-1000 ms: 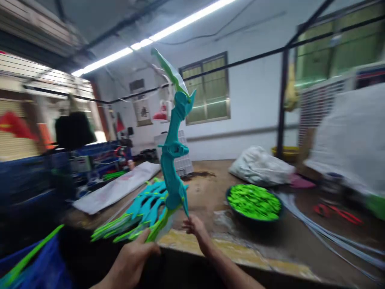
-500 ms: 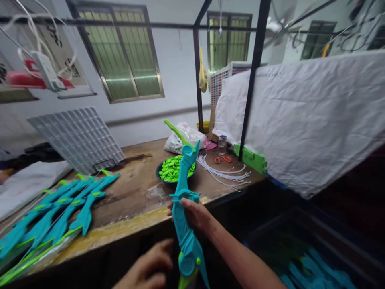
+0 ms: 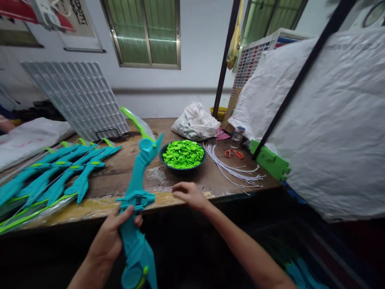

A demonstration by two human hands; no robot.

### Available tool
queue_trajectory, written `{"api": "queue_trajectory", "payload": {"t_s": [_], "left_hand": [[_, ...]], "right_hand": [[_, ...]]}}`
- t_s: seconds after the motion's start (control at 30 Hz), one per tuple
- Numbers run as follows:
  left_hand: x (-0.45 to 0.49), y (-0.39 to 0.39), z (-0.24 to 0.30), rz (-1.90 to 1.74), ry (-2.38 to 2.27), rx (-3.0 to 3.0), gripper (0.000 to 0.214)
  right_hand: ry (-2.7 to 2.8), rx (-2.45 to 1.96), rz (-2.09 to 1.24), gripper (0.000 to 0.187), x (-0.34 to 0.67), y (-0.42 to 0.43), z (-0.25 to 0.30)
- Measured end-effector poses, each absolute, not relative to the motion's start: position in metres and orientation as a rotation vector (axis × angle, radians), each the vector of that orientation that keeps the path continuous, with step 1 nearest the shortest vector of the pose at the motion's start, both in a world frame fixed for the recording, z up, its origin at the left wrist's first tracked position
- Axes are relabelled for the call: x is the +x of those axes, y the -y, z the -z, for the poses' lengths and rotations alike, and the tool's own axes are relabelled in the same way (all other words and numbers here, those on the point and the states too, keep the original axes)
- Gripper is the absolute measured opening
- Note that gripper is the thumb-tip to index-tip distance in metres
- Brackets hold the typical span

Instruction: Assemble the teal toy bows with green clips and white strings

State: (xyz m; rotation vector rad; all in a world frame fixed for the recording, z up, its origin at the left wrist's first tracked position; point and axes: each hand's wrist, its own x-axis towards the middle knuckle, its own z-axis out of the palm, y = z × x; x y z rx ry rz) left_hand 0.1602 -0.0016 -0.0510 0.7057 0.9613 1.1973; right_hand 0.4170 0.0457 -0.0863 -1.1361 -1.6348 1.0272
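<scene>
My left hand (image 3: 110,233) is wrapped round the middle of a teal plastic toy bow (image 3: 135,228), just under its raised centre bracket. The bow is held upright in front of the table edge, with a light green limb tip at its top. My right hand (image 3: 191,195) is apart from the bow, in front of a dark bowl (image 3: 183,170). Its fingers point left, slightly apart, and nothing shows in them. Small bright green plastic pieces (image 3: 183,154) fill the bowl. Several more teal toy bows (image 3: 80,180) lie side by side at the table's left.
White cords (image 3: 231,170), orange-handled scissors (image 3: 234,153) and a clear jar (image 3: 237,136) lie or stand right of the bowl. Behind it sits a white plastic bag (image 3: 195,122). A dark post (image 3: 303,76) rises by a green block (image 3: 269,160). More teal parts (image 3: 300,275) are low at right.
The toy bow has passed from my right hand to my left and moved left. My right hand has let go and is near the bowl. The view has shifted downward and closer to the table.
</scene>
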Motion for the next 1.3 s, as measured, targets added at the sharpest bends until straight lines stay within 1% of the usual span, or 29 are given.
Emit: {"api": "queue_trajectory", "payload": {"t_s": [0.03, 0.1, 0.2, 0.27, 0.37, 0.43, 0.57, 0.67, 0.77, 0.83, 0.9, 1.0, 1.03, 1.1, 1.17, 1.23, 1.3], "left_hand": [[0.156, -0.002, 0.044, -1.305, -0.95, 0.689, 0.038], [0.152, -0.008, 0.032, -1.519, -0.902, 0.638, 0.038], [0.157, -0.009, 0.027, -1.677, -0.867, 0.544, 0.035], [0.166, -0.004, 0.035, -1.638, -0.883, 0.5, 0.039], [0.18, 0.007, 0.059, -1.491, -0.911, 0.439, 0.057], [0.188, 0.015, 0.079, -1.397, -0.926, 0.385, 0.065], [0.192, 0.026, 0.116, -1.266, -0.915, 0.266, 0.056], [0.189, 0.029, 0.13, -1.23, -0.886, 0.199, 0.051], [0.186, 0.032, 0.128, -1.22, -0.901, 0.234, 0.052], [0.185, 0.034, 0.121, -1.25, -0.904, 0.328, 0.057], [0.186, 0.037, 0.115, -1.283, -0.89, 0.453, 0.057], [0.187, 0.043, 0.116, -1.284, -0.856, 0.592, 0.048], [0.187, 0.045, 0.119, -1.277, -0.855, 0.616, 0.046], [0.187, 0.052, 0.124, -1.265, -0.872, 0.643, 0.045], [0.187, 0.058, 0.128, -1.239, -0.886, 0.669, 0.044], [0.186, 0.063, 0.128, -1.21, -0.881, 0.696, 0.043], [0.186, 0.066, 0.126, -1.191, -0.875, 0.725, 0.041]], "right_hand": [[1.63, -1.224, -0.932, 0.033, 0.425, -0.064, 0.085], [1.636, -1.396, -0.76, 0.025, 0.44, -0.104, 0.079], [1.689, -1.646, -0.584, 0.026, 0.451, -0.16, 0.071], [1.737, -1.793, -0.5, 0.028, 0.45, -0.189, 0.068], [1.811, -1.95, -0.408, 0.031, 0.441, -0.216, 0.07], [1.85, -2.008, -0.363, 0.031, 0.436, -0.226, 0.074], [1.862, -2.029, -0.295, 0.03, 0.436, -0.233, 0.077], [1.819, -1.975, -0.236, 0.031, 0.441, -0.231, 0.069], [1.798, -1.862, -0.203, 0.027, 0.439, -0.217, 0.056], [1.856, -1.747, -0.267, 0.023, 0.43, -0.192, 0.05], [1.97, -1.605, -0.421, 0.021, 0.415, -0.154, 0.044], [2.183, -1.324, -0.712, 0.015, 0.39, -0.081, 0.034], [2.286, -1.154, -0.79, 0.018, 0.383, -0.057, 0.031], [2.405, -0.969, -0.842, 0.026, 0.373, -0.02, 0.025], [2.419, -0.951, -0.867, 0.029, 0.368, 0.002, 0.023], [2.386, -1.008, -0.867, 0.023, 0.367, 0.011, 0.024], [2.381, -1.01, -0.845, 0.01, 0.368, 0.012, 0.025]]}}
